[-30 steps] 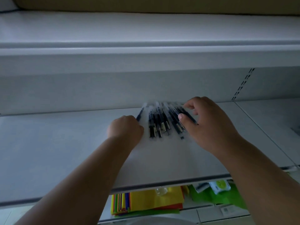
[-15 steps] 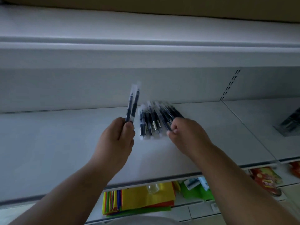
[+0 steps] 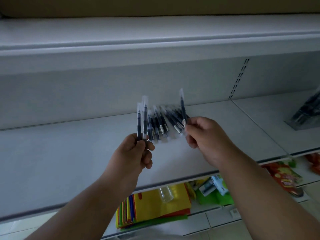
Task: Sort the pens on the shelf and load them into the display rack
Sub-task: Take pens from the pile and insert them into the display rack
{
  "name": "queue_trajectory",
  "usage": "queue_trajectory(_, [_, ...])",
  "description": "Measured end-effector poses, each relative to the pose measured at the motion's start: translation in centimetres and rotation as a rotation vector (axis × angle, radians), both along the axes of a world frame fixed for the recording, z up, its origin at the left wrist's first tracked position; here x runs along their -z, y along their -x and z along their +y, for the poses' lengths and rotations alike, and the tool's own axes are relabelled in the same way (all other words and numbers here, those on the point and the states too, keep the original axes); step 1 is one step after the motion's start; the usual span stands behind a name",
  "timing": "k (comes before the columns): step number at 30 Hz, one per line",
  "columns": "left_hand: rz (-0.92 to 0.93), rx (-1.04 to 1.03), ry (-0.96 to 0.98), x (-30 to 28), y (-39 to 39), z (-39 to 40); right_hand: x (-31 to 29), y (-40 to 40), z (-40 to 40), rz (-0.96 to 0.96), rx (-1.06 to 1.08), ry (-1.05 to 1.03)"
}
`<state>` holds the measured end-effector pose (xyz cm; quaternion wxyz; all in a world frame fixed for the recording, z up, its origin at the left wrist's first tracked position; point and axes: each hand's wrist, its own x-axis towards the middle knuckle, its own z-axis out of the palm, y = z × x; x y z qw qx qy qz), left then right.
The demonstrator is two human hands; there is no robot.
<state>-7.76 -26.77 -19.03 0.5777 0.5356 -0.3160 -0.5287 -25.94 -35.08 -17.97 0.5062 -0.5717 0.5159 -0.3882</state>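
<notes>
White metal shelving fills the view, with a broad pale shelf running across at chest height and a slotted upright at the back right. At the left, the left hand is closed around the lower ends of two wrapped pens, holding them upright above the shelf. Just to their right, a loose pile of pens in clear sleeves lies fanned out on the shelf between the two hands. Right of the pile, the right hand pinches a single pen between thumb and fingers, the pen standing nearly upright. Far right, at the frame edge, a grey display rack sits on the neighbouring shelf section with dark pens in it; it is blurred. Below the shelf edge lie coloured folders, a small clear bottle and red snack packets.
</notes>
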Motion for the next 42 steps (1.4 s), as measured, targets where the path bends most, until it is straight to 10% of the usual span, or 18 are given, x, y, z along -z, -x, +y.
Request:
queue_trajectory(4, [0.079,0.042,-0.061,0.5,2.4,-0.6,-0.9,2.8,1.6,-0.206,0.017,-0.055])
queue_trajectory(28, [0.168,0.621,-0.167,0.3,49.9,-1.1,-4.3,49.4,14.1,0.213,0.693,0.379])
queue_trajectory(42, [-0.007,0.61,0.025,0.9,64.7,-13.8,-3.8,64.2,-0.3,0.527,0.769,0.375])
